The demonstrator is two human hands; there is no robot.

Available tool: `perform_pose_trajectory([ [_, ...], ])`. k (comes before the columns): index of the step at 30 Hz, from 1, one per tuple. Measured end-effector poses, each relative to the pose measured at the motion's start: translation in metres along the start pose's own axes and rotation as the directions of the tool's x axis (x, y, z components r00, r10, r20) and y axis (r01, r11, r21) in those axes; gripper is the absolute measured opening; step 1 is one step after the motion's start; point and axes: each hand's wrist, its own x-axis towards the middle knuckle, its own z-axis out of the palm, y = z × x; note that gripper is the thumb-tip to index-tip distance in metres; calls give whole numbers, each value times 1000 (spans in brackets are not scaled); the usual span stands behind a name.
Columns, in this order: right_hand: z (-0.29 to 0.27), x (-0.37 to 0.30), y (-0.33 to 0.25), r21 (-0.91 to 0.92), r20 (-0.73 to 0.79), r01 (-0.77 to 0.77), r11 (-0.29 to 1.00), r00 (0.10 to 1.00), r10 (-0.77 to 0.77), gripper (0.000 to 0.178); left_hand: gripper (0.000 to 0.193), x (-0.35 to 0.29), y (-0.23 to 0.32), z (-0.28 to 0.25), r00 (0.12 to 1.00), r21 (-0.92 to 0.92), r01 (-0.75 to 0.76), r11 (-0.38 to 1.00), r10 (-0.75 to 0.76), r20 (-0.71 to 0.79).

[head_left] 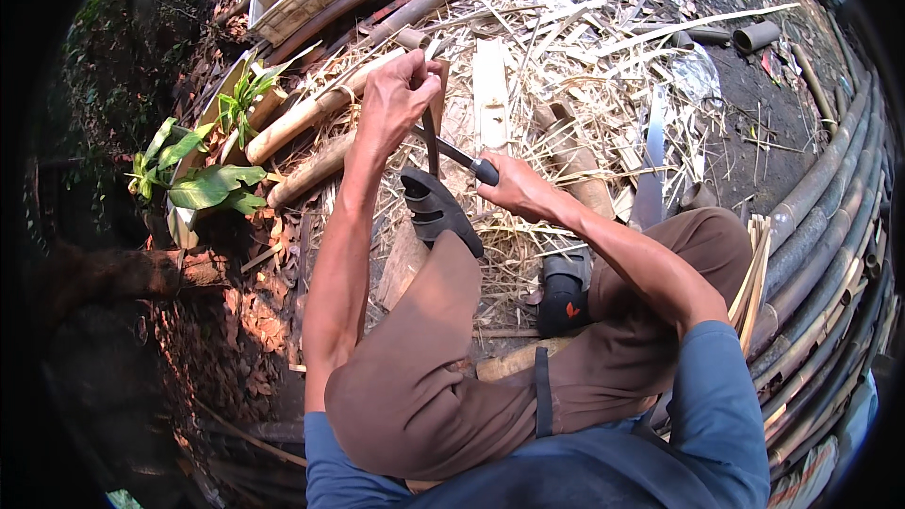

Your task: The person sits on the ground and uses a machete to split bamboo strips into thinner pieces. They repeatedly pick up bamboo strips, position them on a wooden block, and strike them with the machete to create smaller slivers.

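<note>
My left hand [401, 99] is closed at the upper end of a dark bamboo strip [433, 141], which stands roughly upright above my sandalled left foot [438, 212]. My right hand [518, 187] grips a knife [485, 172] by its black handle. The knife's metal blade slants up and left and meets the strip just below my left hand; the exact contact is hard to make out. Behind the strip lies a pale split bamboo piece [491, 94] on a litter of shavings [556, 47].
A long silver blade [652, 155] lies right of my hands, near a short bamboo tube [575, 165]. Thick bamboo poles [316, 118] lie on the left beside green leaves [212, 187]. More poles [815, 221] are stacked along the right. A pale crate [306, 0] sits at the far left.
</note>
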Motion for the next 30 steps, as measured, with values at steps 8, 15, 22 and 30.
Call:
perform_pose_trajectory([
  [8, 17, -2, 1, -27, 30, -49, 998, 998, 50, 31, 27, -7, -2, -9, 998, -95, 64, 993, -62, 22],
  [15, 36, -11, -5, -72, -114, 16, 997, 993, -24, 29, 35, -11, 3, -7, 984, -162, 178, 971, -171, 54],
  [22, 15, -1, -68, 249, -56, -134, 959, 987, 153, 46, 33, -28, 2, -21, 988, -159, 146, 976, -152, -26],
  [30, 63, -17, -7, 149, 116, -118, 982, 988, 101, 46, 32, -36, -3, -15, 983, -36, 178, 983, -179, -31],
])
